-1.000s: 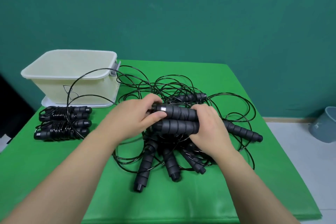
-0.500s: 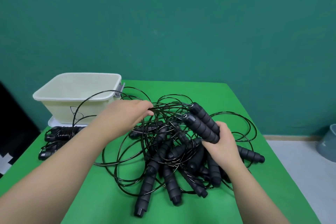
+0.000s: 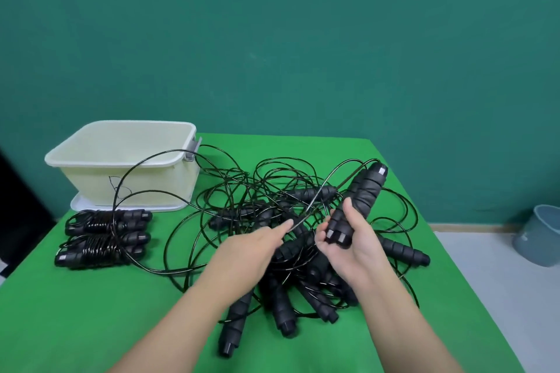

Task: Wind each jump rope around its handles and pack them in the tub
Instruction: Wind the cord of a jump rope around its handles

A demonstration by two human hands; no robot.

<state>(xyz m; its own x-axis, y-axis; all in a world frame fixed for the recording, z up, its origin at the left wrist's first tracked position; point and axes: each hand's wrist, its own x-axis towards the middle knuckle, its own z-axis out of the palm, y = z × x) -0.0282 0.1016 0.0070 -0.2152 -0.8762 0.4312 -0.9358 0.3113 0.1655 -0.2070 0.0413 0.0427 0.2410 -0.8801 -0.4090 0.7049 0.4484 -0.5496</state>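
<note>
We are gripping two handles together in our right hand while our left hand is pinching their cord. Beneath both hands a tangled pile is covering the worktop. Left of them two wound ropes are lying before the tub. No readable writing.

A dark green wall stands behind the worktop, which has a bright green cover. A grey bin sits on the pale floor.
</note>
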